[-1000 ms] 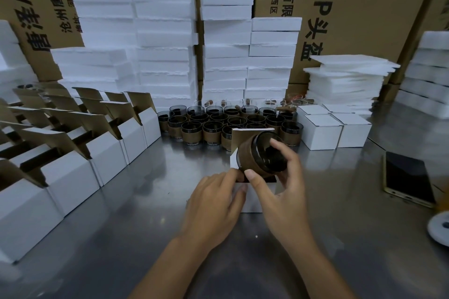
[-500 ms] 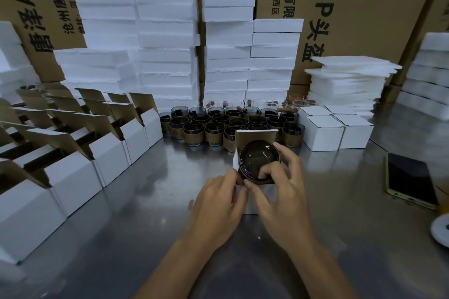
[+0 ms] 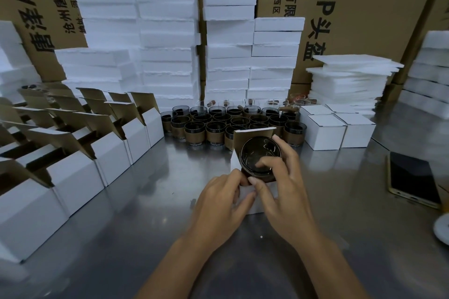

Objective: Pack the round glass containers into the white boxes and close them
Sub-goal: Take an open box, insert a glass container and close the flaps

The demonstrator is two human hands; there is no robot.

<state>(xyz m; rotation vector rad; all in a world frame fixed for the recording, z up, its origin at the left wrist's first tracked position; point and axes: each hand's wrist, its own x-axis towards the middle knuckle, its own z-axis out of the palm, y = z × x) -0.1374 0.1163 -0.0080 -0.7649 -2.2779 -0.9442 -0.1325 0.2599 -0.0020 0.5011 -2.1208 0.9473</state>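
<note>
An open white box (image 3: 252,204) stands mid-table with its brown lid flap (image 3: 252,135) up. My right hand (image 3: 284,192) grips a round dark glass container (image 3: 255,156) with a brown band, its mouth facing me, over the box opening. The box's near edge is held by my left hand (image 3: 223,204). Behind stands a cluster of several more glass containers (image 3: 216,126).
Rows of open white boxes (image 3: 80,153) fill the left side. Closed white boxes (image 3: 337,128) sit at the right. Foam stacks (image 3: 167,43) and big cartons (image 3: 364,7) line the back. A phone (image 3: 413,177) lies at the right on the metal table (image 3: 121,238).
The container has turned from sideways to mouth-up toward me and come lower, onto the box opening. My left hand stays at the box edge.
</note>
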